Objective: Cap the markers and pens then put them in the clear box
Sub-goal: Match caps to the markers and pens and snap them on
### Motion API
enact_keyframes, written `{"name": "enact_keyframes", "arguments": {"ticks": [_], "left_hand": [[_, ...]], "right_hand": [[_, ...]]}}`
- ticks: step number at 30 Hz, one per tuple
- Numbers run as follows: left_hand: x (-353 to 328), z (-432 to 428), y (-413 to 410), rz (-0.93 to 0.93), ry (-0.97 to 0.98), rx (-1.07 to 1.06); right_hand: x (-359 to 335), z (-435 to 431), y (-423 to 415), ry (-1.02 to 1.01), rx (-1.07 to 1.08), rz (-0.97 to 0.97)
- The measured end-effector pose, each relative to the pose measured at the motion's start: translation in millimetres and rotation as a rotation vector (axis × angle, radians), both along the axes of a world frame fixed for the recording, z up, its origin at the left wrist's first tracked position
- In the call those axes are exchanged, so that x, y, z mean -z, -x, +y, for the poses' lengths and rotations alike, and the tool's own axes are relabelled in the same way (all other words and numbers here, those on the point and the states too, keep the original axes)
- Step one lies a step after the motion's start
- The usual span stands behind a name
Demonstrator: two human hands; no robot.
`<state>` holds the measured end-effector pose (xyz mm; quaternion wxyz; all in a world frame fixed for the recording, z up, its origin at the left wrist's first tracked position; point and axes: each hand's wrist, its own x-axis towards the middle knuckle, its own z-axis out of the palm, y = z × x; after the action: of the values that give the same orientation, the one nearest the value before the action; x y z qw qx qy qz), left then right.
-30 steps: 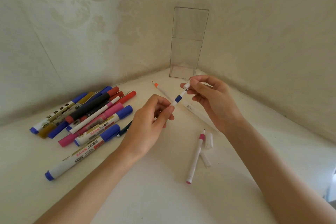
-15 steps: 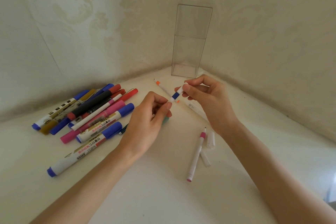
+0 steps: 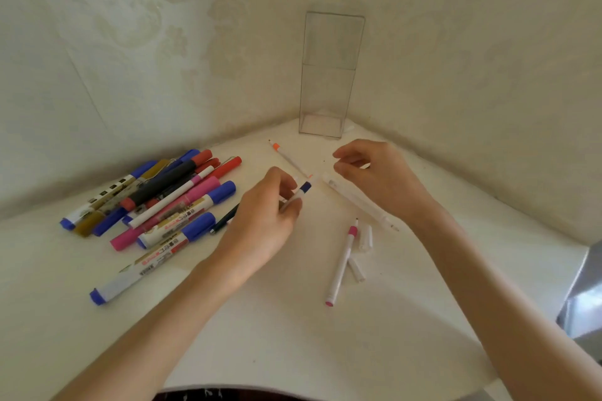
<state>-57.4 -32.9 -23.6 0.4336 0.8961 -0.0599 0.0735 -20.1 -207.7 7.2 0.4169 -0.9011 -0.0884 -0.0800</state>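
Far left of the clear box (image 3: 329,75), a heap of markers (image 3: 163,202) lies capped in blue, red and pink, the barrels overlapping. Nearer the box, the left hand (image 3: 260,228) pinches a slim blue-banded pen (image 3: 301,192) between thumb and fingertips, its banded end aimed toward the box. I judge the pen light, stiff and a bit slick, so mid-barrel is the place to hold it. Blur hides whether its cap is seated. Just in front of the box an orange-banded pen (image 3: 290,158) rests flat, nib bare. The box itself stands upright in the corner, nothing inside that I can see. Well in front of it and slightly right, a pink-banded pen (image 3: 342,260) lies uncapped beside two small white caps (image 3: 365,238), which look easy to fumble. Right of the box's base, the right hand (image 3: 381,179) hovers with curled fingers over a pale pen (image 3: 355,198); whether those fingers pinch anything, I cannot tell.
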Motion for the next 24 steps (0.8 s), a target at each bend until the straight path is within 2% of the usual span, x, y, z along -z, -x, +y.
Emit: {"name": "enact_keyframes", "arguments": {"ticks": [3,9,13,16,19,24], "left_hand": [[5.3,1.9,7.0,-0.168,-0.201,0.022],[12.0,-3.8,16.4,-0.151,-0.361,0.034],[11.3,-8.6,24.1,-0.209,-0.473,0.003],[10.3,-15.8,39.1,-0.274,-0.424,0.01],[13.2,-25.9,49.3,-0.157,-0.387,0.066],[11.9,-29.9,46.3,-0.052,-0.391,0.065]], "right_hand": [[-2.7,-21.9,16.4,0.074,0.031,-0.012],[10.2,-44.1,59.7,0.282,-0.084,0.019],[16.2,-38.7,82.0,0.332,-0.128,0.055],[20.0,-29.4,90.6,0.358,-0.105,0.049],[25.3,-18.5,92.8,0.422,-0.102,0.061],[23.7,-18.2,93.2,0.395,-0.067,0.131]]}}
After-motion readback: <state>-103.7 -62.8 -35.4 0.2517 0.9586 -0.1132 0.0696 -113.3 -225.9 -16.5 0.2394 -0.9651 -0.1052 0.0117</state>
